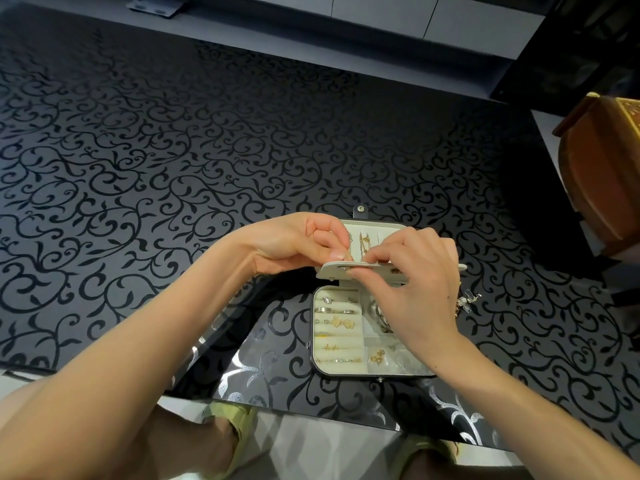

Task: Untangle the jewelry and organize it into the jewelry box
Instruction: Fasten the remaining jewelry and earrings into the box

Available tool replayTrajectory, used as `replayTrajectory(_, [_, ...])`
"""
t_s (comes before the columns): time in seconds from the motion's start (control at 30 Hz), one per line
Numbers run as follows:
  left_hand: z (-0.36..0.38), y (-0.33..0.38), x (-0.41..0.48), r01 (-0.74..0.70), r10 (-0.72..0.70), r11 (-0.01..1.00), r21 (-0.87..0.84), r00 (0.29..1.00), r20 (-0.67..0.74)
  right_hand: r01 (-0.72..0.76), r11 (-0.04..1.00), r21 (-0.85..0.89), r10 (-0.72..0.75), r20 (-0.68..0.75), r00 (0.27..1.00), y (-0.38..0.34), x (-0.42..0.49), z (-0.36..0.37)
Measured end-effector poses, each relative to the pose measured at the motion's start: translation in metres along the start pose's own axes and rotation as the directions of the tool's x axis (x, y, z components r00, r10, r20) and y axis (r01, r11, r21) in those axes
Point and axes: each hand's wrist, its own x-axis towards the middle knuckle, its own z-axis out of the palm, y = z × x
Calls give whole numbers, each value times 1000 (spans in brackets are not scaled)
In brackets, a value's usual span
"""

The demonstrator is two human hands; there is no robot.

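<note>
A small jewelry box [317,367] with a cream lining lies open near the table's front edge. Its lower tray holds rings, gold studs and small earrings [341,323] in rows. A cream middle flap [337,270] is raised between the tray and the lid. Gold chains [363,242] hang in the lid behind it. My left hand [298,242] pinches at the flap's upper left edge; what it holds is too small to tell. My right hand [420,285] pinches the flap's top edge from the right and covers the tray's right side. A small tangle of jewelry [465,303] lies on the table right of the box.
The table [173,168] is dark glass with a black scroll pattern. A brown wooden piece of furniture [602,178] stands at the right edge. Pale cabinets [381,12] run along the back. My knees [214,445] show under the front edge.
</note>
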Motion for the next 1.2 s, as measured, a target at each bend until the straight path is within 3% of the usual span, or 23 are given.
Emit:
replayTrajectory(0.33, [8,16,-9,-1,29,925,381,997,-66,9,1000,1,-9,9,1000,-1,-2,0])
replayTrajectory(0.5, [14,34,-12,51,-22,776,629,998,-54,20,1000,-23,-19,9,1000,-2,-3,0])
replayTrajectory(0.63, [16,45,-11,38,6,590,806,999,-52,31,999,-21,-31,11,999,-2,-1,1])
replayTrajectory(0.8, [21,52,-8,28,-31,457,889,999,-16,36,999,-8,-36,18,999,-1,0,0])
replayTrajectory(1.07, [40,73,5,47,-237,125,991,971,-16,95,995,-23,-95,3,995,-3,-3,3])
replayTrajectory(1.2, [41,82,9,81,-305,113,990,951,-43,91,996,-14,-91,-2,996,-4,-4,3])
